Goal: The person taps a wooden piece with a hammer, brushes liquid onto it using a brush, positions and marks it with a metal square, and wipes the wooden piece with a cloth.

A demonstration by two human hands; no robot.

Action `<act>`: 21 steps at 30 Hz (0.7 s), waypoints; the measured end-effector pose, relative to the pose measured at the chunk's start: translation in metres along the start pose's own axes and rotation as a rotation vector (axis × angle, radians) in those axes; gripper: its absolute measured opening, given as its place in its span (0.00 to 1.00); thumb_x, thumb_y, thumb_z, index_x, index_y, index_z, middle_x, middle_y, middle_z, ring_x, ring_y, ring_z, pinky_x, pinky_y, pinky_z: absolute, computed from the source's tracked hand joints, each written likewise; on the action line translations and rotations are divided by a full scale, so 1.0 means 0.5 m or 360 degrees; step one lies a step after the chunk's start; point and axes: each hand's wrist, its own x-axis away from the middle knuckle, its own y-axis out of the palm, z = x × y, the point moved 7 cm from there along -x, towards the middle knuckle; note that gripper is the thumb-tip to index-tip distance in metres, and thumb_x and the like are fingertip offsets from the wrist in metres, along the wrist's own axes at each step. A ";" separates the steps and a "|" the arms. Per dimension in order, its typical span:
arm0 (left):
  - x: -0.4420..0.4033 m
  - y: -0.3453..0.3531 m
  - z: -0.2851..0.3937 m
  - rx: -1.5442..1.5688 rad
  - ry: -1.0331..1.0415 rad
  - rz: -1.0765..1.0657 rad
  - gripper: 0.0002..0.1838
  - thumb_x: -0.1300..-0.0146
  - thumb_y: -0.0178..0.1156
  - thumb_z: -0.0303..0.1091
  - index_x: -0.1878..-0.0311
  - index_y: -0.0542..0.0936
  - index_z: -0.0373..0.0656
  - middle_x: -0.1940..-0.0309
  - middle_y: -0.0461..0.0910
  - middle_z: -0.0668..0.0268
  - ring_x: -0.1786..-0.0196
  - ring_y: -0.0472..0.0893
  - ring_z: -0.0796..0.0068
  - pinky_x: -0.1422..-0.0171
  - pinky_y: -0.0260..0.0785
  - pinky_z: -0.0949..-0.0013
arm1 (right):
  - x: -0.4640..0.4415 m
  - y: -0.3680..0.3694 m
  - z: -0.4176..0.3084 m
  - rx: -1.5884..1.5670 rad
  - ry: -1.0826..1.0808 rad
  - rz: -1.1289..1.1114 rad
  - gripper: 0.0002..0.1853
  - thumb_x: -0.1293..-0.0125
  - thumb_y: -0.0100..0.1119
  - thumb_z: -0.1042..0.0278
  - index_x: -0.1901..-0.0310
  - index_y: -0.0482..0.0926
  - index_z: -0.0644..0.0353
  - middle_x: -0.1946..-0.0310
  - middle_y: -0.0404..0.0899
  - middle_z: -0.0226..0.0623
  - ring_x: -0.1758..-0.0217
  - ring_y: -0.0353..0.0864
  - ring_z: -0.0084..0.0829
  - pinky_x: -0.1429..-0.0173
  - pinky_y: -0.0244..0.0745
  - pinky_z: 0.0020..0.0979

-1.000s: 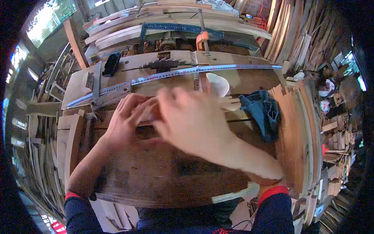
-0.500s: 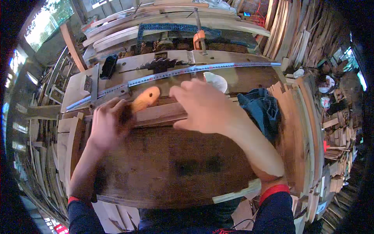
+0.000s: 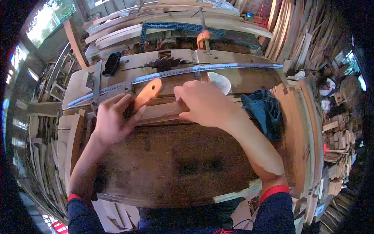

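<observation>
My left hand (image 3: 113,120) is closed around an orange wooden handle (image 3: 149,92) with a hole near its rounded end, which points up and to the right. The rest of that tool is hidden by my fingers. My right hand (image 3: 206,102) is bent over the right part of a wooden strip (image 3: 161,112), its fingers curled and the thumb apart. Whether it grips the strip I cannot tell. Behind the hands a long measuring tape (image 3: 218,67) crosses the bench. A white bowl-like piece (image 3: 220,82) is just behind my right hand.
A toothed saw blade (image 3: 163,63) lies behind the tape, with a black object (image 3: 112,63) to its left. An orange clamp (image 3: 203,37) stands at the bench's back. Dark blue cloth (image 3: 263,111) lies right of my right hand, beside stacked boards (image 3: 294,136).
One second ago my hands were close together; they have since parted. The orange handle has come into view in my left hand, and now tilts more upright than half a second ago.
</observation>
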 end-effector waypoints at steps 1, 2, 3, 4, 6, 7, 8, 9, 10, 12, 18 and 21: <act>0.000 0.004 0.007 0.0127 -0.0055 0.0021 0.10 0.35 0.66 0.36 0.58 0.81 0.39 0.68 0.81 0.58 0.70 0.82 0.58 0.64 0.73 0.60 | -0.001 0.000 0.000 0.0008 -0.0005 -0.0002 0.20 0.44 0.77 0.63 0.56 0.77 0.60 0.59 0.82 0.46 0.50 0.83 0.49 0.46 0.78 0.47; 0.003 0.006 0.008 0.0254 -0.0110 0.0041 0.10 0.34 0.66 0.36 0.57 0.82 0.39 0.67 0.82 0.58 0.69 0.83 0.60 0.63 0.74 0.61 | -0.001 0.000 -0.001 0.0015 -0.0009 -0.0005 0.20 0.44 0.77 0.63 0.56 0.77 0.60 0.60 0.82 0.46 0.50 0.83 0.49 0.46 0.78 0.47; 0.014 0.014 0.000 0.0611 -0.0044 0.0107 0.10 0.32 0.65 0.34 0.52 0.83 0.39 0.61 0.86 0.60 0.65 0.85 0.66 0.59 0.76 0.64 | -0.001 0.000 -0.002 0.0010 0.0000 -0.0017 0.20 0.44 0.77 0.63 0.56 0.77 0.60 0.60 0.82 0.45 0.50 0.83 0.49 0.47 0.78 0.47; 0.016 0.029 -0.006 0.0689 0.0000 0.0157 0.10 0.32 0.65 0.33 0.51 0.84 0.39 0.60 0.87 0.61 0.64 0.85 0.66 0.58 0.76 0.64 | -0.002 0.000 -0.002 0.0006 0.0011 -0.0028 0.20 0.44 0.77 0.63 0.56 0.77 0.60 0.60 0.82 0.45 0.50 0.83 0.49 0.47 0.78 0.47; 0.012 0.044 -0.001 0.0850 0.0091 0.0254 0.12 0.32 0.65 0.31 0.49 0.84 0.39 0.57 0.88 0.61 0.63 0.86 0.66 0.55 0.77 0.64 | -0.001 0.000 -0.001 -0.0014 0.0014 -0.0042 0.20 0.45 0.77 0.63 0.56 0.77 0.60 0.60 0.82 0.45 0.50 0.83 0.49 0.47 0.77 0.47; 0.007 0.029 0.014 0.0709 0.0146 0.0160 0.11 0.33 0.66 0.30 0.50 0.84 0.37 0.58 0.87 0.61 0.62 0.86 0.66 0.54 0.78 0.63 | -0.001 0.000 0.001 -0.0029 0.0005 -0.0044 0.20 0.45 0.77 0.63 0.56 0.77 0.59 0.60 0.82 0.45 0.50 0.83 0.49 0.47 0.77 0.47; 0.006 0.018 0.010 0.0617 0.0136 0.0162 0.12 0.33 0.66 0.30 0.49 0.84 0.37 0.58 0.88 0.61 0.61 0.87 0.66 0.54 0.78 0.64 | -0.001 0.001 0.002 -0.0044 -0.0004 -0.0045 0.20 0.45 0.77 0.62 0.56 0.77 0.59 0.60 0.82 0.44 0.51 0.83 0.49 0.47 0.77 0.47; 0.008 0.008 0.001 0.0526 0.0125 0.0164 0.12 0.34 0.66 0.30 0.49 0.84 0.38 0.59 0.88 0.61 0.61 0.87 0.67 0.54 0.78 0.64 | -0.001 0.001 0.003 -0.0046 -0.0006 -0.0040 0.20 0.45 0.77 0.62 0.57 0.77 0.59 0.60 0.82 0.44 0.51 0.83 0.49 0.48 0.77 0.47; 0.007 0.000 -0.004 0.0433 0.0114 0.0164 0.12 0.34 0.67 0.30 0.49 0.84 0.38 0.59 0.88 0.61 0.61 0.87 0.67 0.54 0.78 0.64 | -0.001 0.001 0.005 -0.0049 -0.0008 -0.0034 0.20 0.45 0.77 0.62 0.57 0.77 0.59 0.60 0.82 0.44 0.51 0.83 0.49 0.48 0.77 0.47; 0.002 -0.017 -0.004 0.0337 0.0066 0.0188 0.10 0.35 0.65 0.35 0.57 0.82 0.39 0.69 0.83 0.59 0.67 0.85 0.61 0.61 0.76 0.61 | -0.001 0.004 0.006 -0.0052 -0.0007 -0.0028 0.20 0.45 0.77 0.62 0.57 0.77 0.59 0.60 0.82 0.44 0.51 0.83 0.49 0.48 0.77 0.47; -0.007 -0.004 0.008 -0.0150 0.0107 0.0136 0.10 0.35 0.66 0.34 0.67 0.79 0.38 0.76 0.74 0.59 0.75 0.78 0.64 0.67 0.72 0.64 | -0.001 0.005 0.007 -0.0037 0.0027 -0.0024 0.21 0.45 0.77 0.61 0.56 0.76 0.58 0.59 0.81 0.44 0.50 0.83 0.48 0.48 0.77 0.47; -0.005 0.029 0.007 0.0593 0.0016 0.0150 0.09 0.34 0.66 0.35 0.58 0.82 0.39 0.67 0.82 0.57 0.67 0.82 0.57 0.61 0.74 0.62 | -0.004 0.009 0.006 -0.0023 0.0060 -0.0057 0.21 0.45 0.77 0.61 0.56 0.76 0.58 0.58 0.81 0.44 0.49 0.83 0.48 0.47 0.77 0.47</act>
